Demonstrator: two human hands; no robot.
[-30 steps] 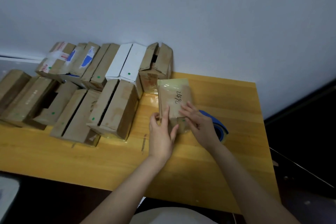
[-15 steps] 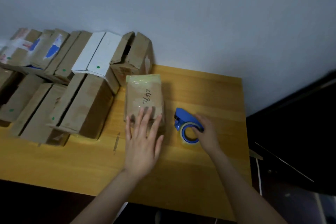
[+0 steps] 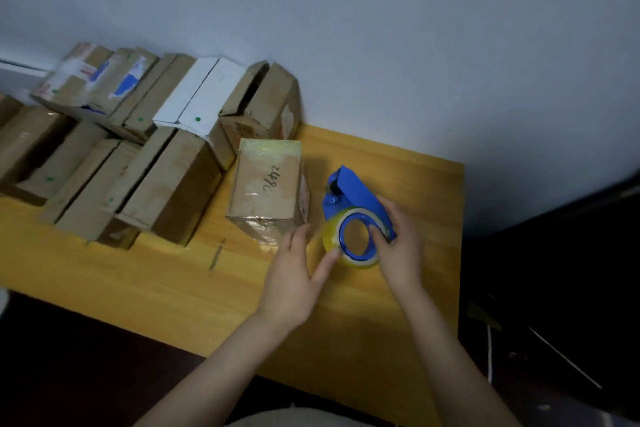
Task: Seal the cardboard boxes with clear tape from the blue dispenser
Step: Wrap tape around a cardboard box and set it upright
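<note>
A small cardboard box (image 3: pixel 266 184) with handwriting on top and clear tape over its ends lies on the wooden table (image 3: pixel 180 284). Just right of it is the blue tape dispenser (image 3: pixel 353 199), which carries a roll of clear tape (image 3: pixel 334 236). My right hand (image 3: pixel 400 246) grips the dispenser, fingers curled into the ring's hole. My left hand (image 3: pixel 294 270) is beside the box's near end, fingers fairly straight, and its thumb touches the roll's left side.
Several cardboard boxes (image 3: pixel 166 191), most with unsealed flaps, crowd the table's left and back against the wall, among them a white one (image 3: pixel 202 97). The table's right edge (image 3: pixel 460 253) drops to a dark floor. Bare wood lies in front of the boxes.
My left hand left the top of the handwritten box and moved right to the tape roll. My right hand, which reached the dispenser half a second ago, now grips it and has tilted it up.
</note>
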